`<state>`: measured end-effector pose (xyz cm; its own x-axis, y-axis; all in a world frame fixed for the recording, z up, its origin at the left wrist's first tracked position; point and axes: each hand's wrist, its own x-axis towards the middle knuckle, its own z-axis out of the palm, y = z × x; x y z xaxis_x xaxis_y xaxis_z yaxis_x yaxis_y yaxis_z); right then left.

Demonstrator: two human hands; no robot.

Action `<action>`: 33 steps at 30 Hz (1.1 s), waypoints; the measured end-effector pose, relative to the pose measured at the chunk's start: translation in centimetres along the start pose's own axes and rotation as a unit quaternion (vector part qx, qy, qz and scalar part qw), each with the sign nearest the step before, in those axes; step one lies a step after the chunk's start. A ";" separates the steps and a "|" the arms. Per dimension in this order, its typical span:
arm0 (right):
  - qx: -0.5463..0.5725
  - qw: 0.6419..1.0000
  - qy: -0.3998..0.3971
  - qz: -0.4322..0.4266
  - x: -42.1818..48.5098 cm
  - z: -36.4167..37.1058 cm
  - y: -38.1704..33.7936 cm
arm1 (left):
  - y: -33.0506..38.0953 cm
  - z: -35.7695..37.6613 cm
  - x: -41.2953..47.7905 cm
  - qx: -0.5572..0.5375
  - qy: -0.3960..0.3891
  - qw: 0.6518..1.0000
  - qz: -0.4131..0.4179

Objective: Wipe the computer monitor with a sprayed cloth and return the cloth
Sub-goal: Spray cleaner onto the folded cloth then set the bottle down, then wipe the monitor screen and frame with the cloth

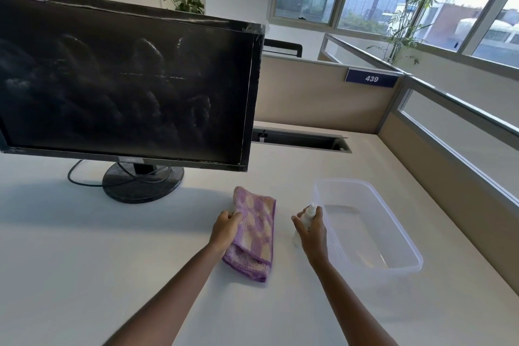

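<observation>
A black computer monitor [123,84] with a smeared, dusty screen stands on its round base at the left of the white desk [84,275]. In front of it a folded purple and cream checked cloth [257,230] is held off the desk by its left edge, gripped by my left hand [224,229]. To its right, my right hand [311,230] is wrapped around a small white spray bottle [306,218], whose nozzle sticks up above the fingers.
A clear plastic tub [398,236] stands just right of my right hand. A black cable [81,180] loops by the monitor base. A cable slot [300,142] lies at the desk's back edge. Beige partitions [320,95] wall the desk behind and to the right.
</observation>
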<state>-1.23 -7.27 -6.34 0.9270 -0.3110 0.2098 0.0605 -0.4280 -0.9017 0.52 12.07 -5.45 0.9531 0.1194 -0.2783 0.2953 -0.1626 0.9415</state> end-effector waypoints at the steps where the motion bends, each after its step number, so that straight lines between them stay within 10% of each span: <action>1: 0.002 1.000 -0.004 0.003 0.0 -0.1 -0.1 | 0.0 0.0 -0.2 -0.002 0.002 1.000 0.001; 13: -0.048 0.988 -0.046 0.142 -4.1 -0.3 1.8 | 1.4 -2.1 -1.0 -0.042 -0.009 0.999 0.015; 21: -0.019 0.982 0.148 0.118 -8.8 3.2 -0.5 | 2.5 -6.3 -1.7 -0.093 -0.009 0.995 0.022; 25: 0.102 0.985 0.035 0.133 -10.4 7.2 -4.3 | 3.2 -9.8 -2.7 -0.126 -0.040 0.991 0.023; 33: 0.513 0.773 -0.231 0.293 -11.8 14.4 -13.0 | 2.5 -18.5 -4.7 -0.156 -0.124 0.980 0.024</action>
<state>-7.65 14.19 -2.58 0.9258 0.2410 -0.2913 -0.3771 0.6440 -0.6656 -4.52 29.23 1.70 0.9637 -0.1288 -0.2337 0.2519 0.1502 0.9560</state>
